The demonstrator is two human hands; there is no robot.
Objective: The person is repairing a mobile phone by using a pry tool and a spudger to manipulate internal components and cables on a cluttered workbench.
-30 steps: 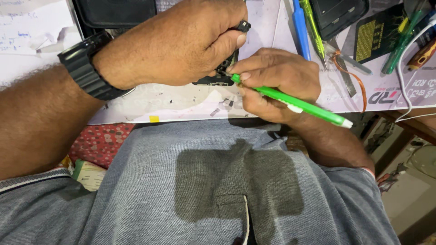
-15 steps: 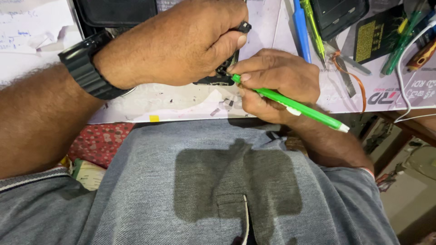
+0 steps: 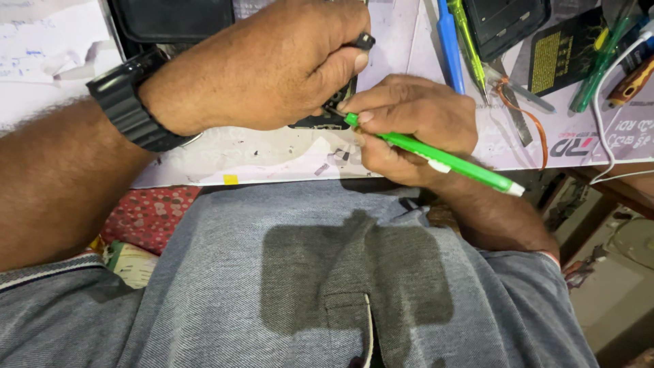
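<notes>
My left hand [image 3: 266,65], with a black wristwatch [image 3: 133,102] on its wrist, covers and grips a small black device [image 3: 334,112] lying on the white work mat [image 3: 259,153]; most of the device is hidden under the fingers. My right hand [image 3: 415,126] holds a green pen-shaped tool [image 3: 443,160] like a pencil. Its tip touches the device just below my left thumb.
A black tray [image 3: 170,20] lies at the top left. Blue and green tools [image 3: 453,41], metal tweezers [image 3: 514,102], a black phone part [image 3: 511,24], a black battery [image 3: 562,51] and white cables [image 3: 603,116] lie at the top right. My grey shirt [image 3: 340,286] fills the foreground.
The green tool's rear end has swung slightly lower and leftward while its tip stays on the device. My left hand keeps its grip in place.
</notes>
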